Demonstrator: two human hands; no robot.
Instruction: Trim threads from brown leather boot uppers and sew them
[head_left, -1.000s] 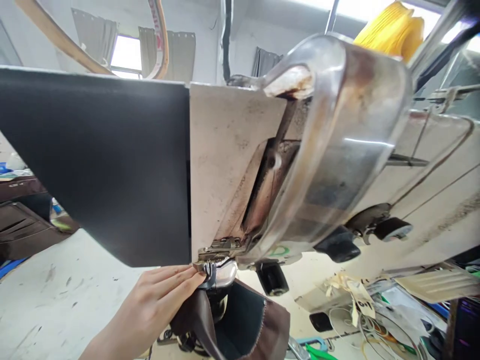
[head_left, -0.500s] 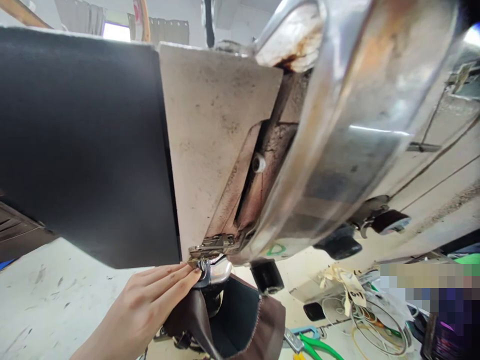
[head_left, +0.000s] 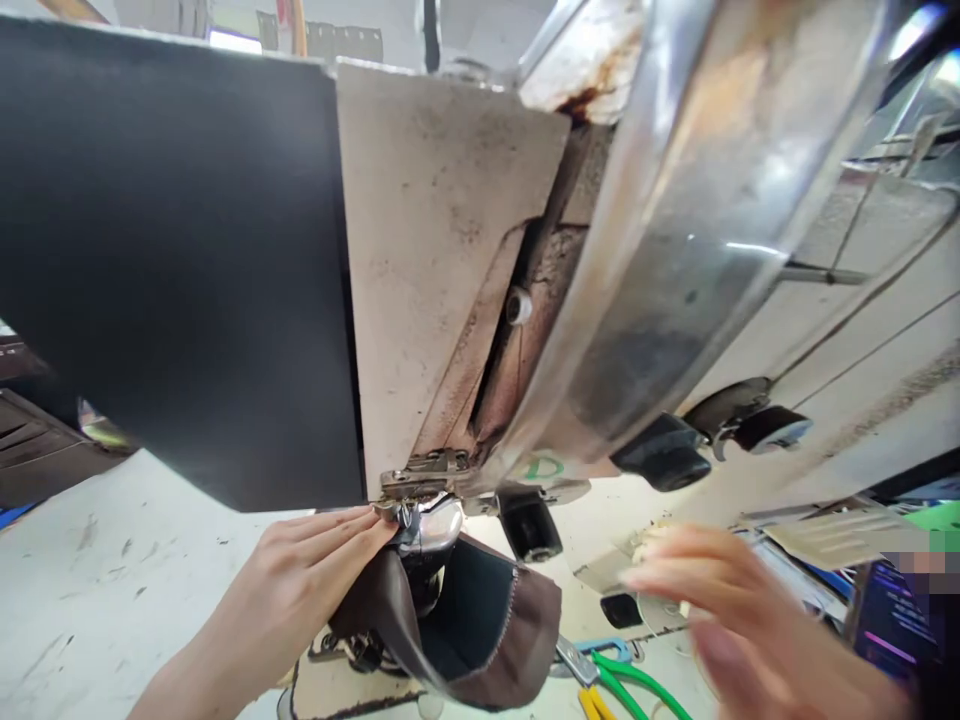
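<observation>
A brown leather piece [head_left: 536,625] with a dark lining and a stitched edge is looped round the metal post [head_left: 439,530] of a sewing machine, under its needle and presser foot area [head_left: 424,475]. My left hand [head_left: 292,585] lies at the post with its straight fingers together, fingertips at the leather beside the foot. Its thumb is hidden. My right hand [head_left: 750,610], smeared by motion, is in the air at the lower right, fingers stretched and thumb apart. Nothing shows in it.
The beige machine head [head_left: 442,200] fills the middle, with a dark panel [head_left: 180,270] at left and a shiny metal guard [head_left: 660,260] at right. Green-handled pliers [head_left: 630,680] lie near the leather. A phone-like screen [head_left: 892,620] stands at far right.
My right hand has come into view from the lower right, in front of the wires and tags. My left hand stays at the post. The view has shifted slightly.
</observation>
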